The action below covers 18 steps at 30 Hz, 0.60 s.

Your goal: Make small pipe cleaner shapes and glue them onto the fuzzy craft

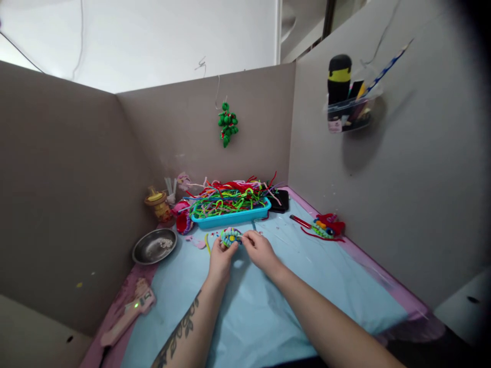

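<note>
My left hand (220, 259) grips a small round craft piece (229, 237) of coiled light-blue pipe cleaner with a yellow centre. It is held up just above the blue-covered table, in front of the tray. At the right edge of this piece, the thumb and fingers of my right hand (261, 250) are pinched together. What sits between those fingertips is too small to make out. A yellow-green pipe cleaner (207, 244) and a pink hair clip (195, 242) lie left of the piece.
A turquoise tray (233, 220) heaped with pipe cleaners (230, 199) stands behind. A metal bowl (149, 246) with small pale bits and a pink glue gun (130, 314) are left. A red pen-like tool (300, 221) and colourful pieces (329, 225) lie right. Grey panels (383, 194) enclose the table.
</note>
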Motion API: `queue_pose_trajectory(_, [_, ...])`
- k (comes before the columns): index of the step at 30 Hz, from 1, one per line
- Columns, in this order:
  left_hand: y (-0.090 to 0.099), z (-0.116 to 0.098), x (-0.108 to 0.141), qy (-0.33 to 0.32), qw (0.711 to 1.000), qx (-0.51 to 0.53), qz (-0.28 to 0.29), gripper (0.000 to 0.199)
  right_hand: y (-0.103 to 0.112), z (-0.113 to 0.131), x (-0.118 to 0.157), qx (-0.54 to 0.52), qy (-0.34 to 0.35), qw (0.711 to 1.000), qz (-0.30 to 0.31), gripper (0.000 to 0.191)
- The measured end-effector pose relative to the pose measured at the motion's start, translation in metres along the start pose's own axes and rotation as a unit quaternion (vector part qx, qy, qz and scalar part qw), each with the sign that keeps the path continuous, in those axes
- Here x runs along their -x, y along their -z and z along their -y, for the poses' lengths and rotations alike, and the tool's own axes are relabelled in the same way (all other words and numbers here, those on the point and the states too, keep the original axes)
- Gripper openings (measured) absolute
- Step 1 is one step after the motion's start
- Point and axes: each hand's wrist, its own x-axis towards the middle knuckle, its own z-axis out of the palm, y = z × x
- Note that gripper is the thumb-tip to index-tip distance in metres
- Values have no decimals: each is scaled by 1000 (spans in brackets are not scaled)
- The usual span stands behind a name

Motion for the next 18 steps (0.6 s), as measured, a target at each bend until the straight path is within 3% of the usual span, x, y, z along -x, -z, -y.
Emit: queue_pose_trajectory(18, [-1, 5, 1, -50, 998, -36, 23, 52, 2, 0, -1, 24, -12, 999, -38, 26])
